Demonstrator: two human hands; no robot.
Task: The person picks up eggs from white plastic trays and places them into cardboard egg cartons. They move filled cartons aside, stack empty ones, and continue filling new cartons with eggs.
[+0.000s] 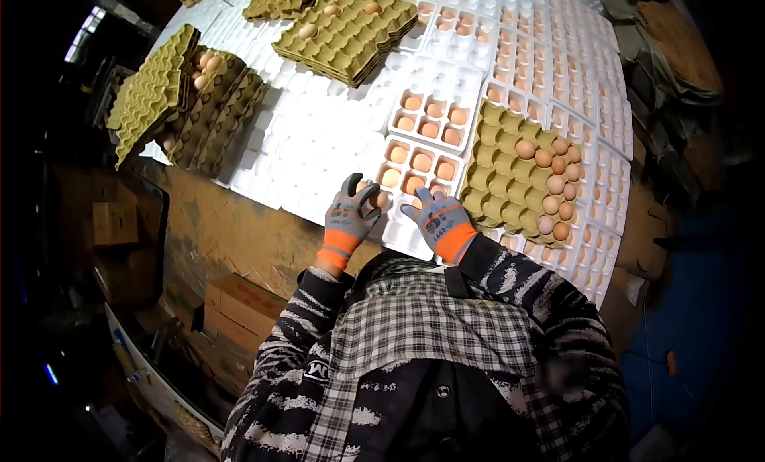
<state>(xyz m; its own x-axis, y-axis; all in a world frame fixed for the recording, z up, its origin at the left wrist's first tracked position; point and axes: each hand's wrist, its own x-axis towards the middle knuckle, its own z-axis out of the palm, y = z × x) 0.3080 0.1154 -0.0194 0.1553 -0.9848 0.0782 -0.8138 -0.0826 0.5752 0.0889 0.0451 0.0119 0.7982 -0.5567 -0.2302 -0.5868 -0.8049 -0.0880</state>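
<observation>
My left hand point(351, 218), in a grey and orange work glove, is curled around eggs point(378, 200) at the left edge of a white foam egg tray point(405, 240). My right hand point(443, 223), gloved alike, reaches over the same tray, thumb and forefinger around an egg at one of its cells. Eggs point(414, 184) fill the tray's far cells; the nearest cells show white. To the right of my right hand, a green pulp egg tray point(502, 169) lies on top of white trays, its eggs point(555, 184) gathered along the right side.
Filled white trays point(522, 59) cover the table's right side, with white trays point(307, 143) on the left. Stacked pulp trays point(351, 31) stand at the back; more point(211, 115) lean at the left edge. Cardboard boxes point(243, 306) sit below the table edge.
</observation>
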